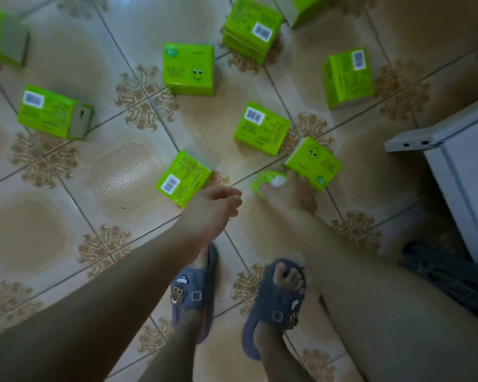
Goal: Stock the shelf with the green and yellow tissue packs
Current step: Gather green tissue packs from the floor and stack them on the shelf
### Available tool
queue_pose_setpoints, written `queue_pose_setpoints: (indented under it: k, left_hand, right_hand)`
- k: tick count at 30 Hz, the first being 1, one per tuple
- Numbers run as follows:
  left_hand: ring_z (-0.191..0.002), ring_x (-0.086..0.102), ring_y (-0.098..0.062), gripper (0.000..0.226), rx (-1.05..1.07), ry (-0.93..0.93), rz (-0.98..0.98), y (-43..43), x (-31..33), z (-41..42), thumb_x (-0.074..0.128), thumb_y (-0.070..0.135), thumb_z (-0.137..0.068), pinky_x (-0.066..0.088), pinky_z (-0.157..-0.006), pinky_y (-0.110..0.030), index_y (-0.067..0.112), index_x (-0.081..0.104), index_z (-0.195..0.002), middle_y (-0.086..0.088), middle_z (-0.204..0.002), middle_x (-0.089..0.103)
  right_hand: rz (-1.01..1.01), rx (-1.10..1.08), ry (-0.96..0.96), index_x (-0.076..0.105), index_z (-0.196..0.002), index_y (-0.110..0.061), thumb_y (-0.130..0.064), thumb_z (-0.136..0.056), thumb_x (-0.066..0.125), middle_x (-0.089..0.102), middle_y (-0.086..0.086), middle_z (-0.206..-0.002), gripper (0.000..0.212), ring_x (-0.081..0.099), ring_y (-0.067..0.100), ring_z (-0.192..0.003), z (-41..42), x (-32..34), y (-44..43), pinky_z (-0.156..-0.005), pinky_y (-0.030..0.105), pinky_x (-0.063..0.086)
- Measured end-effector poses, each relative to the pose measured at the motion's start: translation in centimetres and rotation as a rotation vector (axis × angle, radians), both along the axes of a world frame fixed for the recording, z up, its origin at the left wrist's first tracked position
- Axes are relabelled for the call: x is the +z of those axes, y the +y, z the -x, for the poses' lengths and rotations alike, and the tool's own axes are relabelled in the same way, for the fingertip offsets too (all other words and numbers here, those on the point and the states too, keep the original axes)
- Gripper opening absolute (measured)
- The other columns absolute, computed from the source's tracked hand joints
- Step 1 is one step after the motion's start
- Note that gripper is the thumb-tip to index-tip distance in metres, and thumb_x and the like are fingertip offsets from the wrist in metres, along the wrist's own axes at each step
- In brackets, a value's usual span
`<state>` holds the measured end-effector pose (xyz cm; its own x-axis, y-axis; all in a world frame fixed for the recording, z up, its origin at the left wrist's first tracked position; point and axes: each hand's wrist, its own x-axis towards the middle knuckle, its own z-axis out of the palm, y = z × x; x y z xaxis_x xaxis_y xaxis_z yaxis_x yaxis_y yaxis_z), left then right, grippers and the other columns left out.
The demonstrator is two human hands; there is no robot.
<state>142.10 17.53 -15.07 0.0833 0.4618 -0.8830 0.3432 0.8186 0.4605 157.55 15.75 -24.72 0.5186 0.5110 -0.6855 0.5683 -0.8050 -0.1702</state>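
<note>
Several green tissue packs lie scattered on the tiled floor. My right hand (pixel 289 193) reaches down and its fingers curl round a small green and white pack (pixel 268 181), right beside a larger pack with a smiley face (pixel 313 162). My left hand (pixel 214 208) hovers with loosely curled fingers, holding nothing, just right of a pack with a barcode (pixel 182 177). More packs sit further out: one with a barcode (pixel 261 128), one with a smiley face (pixel 188 68), one at the left (pixel 54 113).
A white shelf unit (pixel 453 150) stands at the right edge, a dark crate (pixel 450 277) below it. A clear mesh-patterned lid (pixel 124 168) lies on the floor at left. My feet in blue slippers (pixel 279 299) stand below the hands.
</note>
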Motion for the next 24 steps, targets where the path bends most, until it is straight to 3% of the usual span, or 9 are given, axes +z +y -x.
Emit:
queue_pose_setpoints:
  k: [8,11,17,20,24]
  left_hand:
    - [-0.069,0.058,-0.009,0.019,-0.049,-0.044,-0.082,2.2,13.9,-2.9,0.056,0.008,-0.092,0.043,-0.056,-0.01,0.007,0.066,-0.108,-0.009,-0.098,0.065]
    - [-0.071,0.057,-0.012,0.023,-0.036,-0.092,-0.124,3.5,21.6,-4.2,0.057,0.007,-0.091,0.039,-0.062,-0.021,0.002,0.064,-0.113,-0.012,-0.098,0.063]
    - [-0.075,0.062,-0.01,0.018,-0.091,-0.201,-0.268,5.8,38.4,-6.5,0.059,0.01,-0.09,0.042,-0.07,-0.025,0.011,0.068,-0.105,-0.004,-0.089,0.067]
    - [-0.082,0.062,-0.012,0.016,-0.147,-0.302,-0.349,6.0,47.4,-8.1,0.058,0.013,-0.091,0.043,-0.075,-0.025,0.016,0.068,-0.102,-0.003,-0.095,0.069]
    - [-0.084,0.066,-0.012,0.015,-0.214,-0.438,-0.448,5.3,57.6,-10.3,0.055,0.015,-0.093,0.045,-0.075,-0.026,0.02,0.068,-0.096,-0.001,-0.096,0.071]
  right_hand:
    - [-0.19,-0.006,0.067,0.05,-0.127,-0.024,-0.053,-0.078,0.061,0.05,0.007,-0.13,0.058,0.045,0.031,-0.121,-3.8,17.4,-1.4,-0.097,0.04,0.042]
    - [-0.302,-0.071,0.11,0.053,-0.121,-0.027,-0.06,-0.072,0.056,0.056,0.004,-0.119,0.059,0.052,0.029,-0.11,-5.6,26.3,-1.3,-0.089,0.044,0.047]
    - [-0.554,-0.128,0.128,0.051,-0.124,-0.03,-0.051,-0.082,0.064,0.051,-0.005,-0.122,0.049,0.048,0.017,-0.115,-7.9,45.9,-1.7,-0.093,0.037,0.043]
    - [-0.692,-0.136,0.066,0.05,-0.125,-0.034,-0.049,-0.081,0.066,0.048,-0.012,-0.119,0.049,0.047,0.015,-0.119,-8.9,56.2,-3.6,-0.095,0.036,0.042]
    - [-0.872,-0.139,0.015,0.045,-0.119,-0.049,-0.057,-0.078,0.065,0.046,-0.019,-0.118,0.047,0.047,0.011,-0.117,-10.1,67.6,-6.8,-0.094,0.042,0.046]
